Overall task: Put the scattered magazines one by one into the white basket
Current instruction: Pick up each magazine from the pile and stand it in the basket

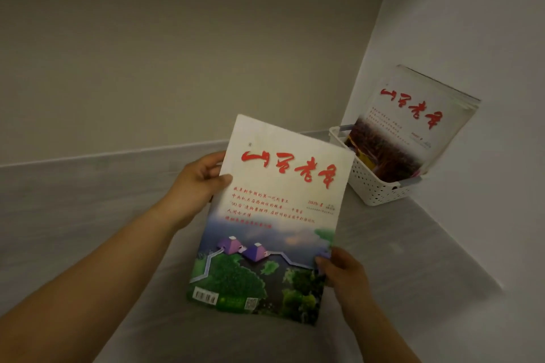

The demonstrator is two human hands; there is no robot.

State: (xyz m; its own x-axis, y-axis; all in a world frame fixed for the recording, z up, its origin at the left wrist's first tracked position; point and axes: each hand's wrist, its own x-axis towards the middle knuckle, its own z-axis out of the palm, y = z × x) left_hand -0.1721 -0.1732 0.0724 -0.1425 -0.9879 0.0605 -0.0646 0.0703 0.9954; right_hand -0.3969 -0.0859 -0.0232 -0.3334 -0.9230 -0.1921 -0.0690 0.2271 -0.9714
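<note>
Two-handed grip on magazine [274, 215]: my left hand [200, 183] pinches upper-left edge, right hand [342, 271] lower-right edge; white basket [371, 188] beyond right hand.

Magazine [274, 215] held between both hands, basket [374, 186] behind right, magazines [413, 124] standing in it

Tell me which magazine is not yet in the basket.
The purple-roofed magazine, held by the left hand and right hand; the other magazines stand in the white basket.

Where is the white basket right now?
In the head view the basket sits on the right, in the corner by the wall, beyond the held magazine, with magazines standing in it.
</note>
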